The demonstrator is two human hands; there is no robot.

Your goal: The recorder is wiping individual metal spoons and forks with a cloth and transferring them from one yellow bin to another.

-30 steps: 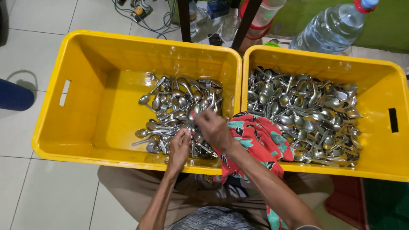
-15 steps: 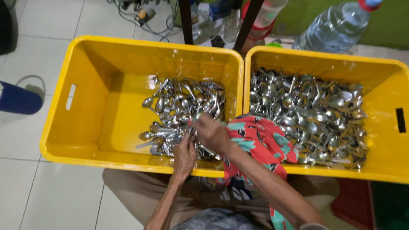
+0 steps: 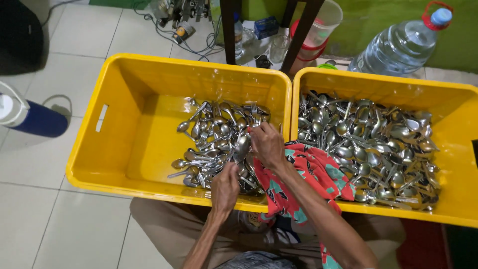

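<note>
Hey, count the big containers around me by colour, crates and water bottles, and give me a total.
Yellow plastic crates: 2
Clear plastic water jug with red handle: 1
Dark blue bottle with white cap: 1
Total: 4

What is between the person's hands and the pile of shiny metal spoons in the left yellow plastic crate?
Nothing visible. The right hand holds a metal spoon above the pile of shiny metal spoons in the left yellow plastic crate. The left hand is down among the spoons at the near edge.
</note>
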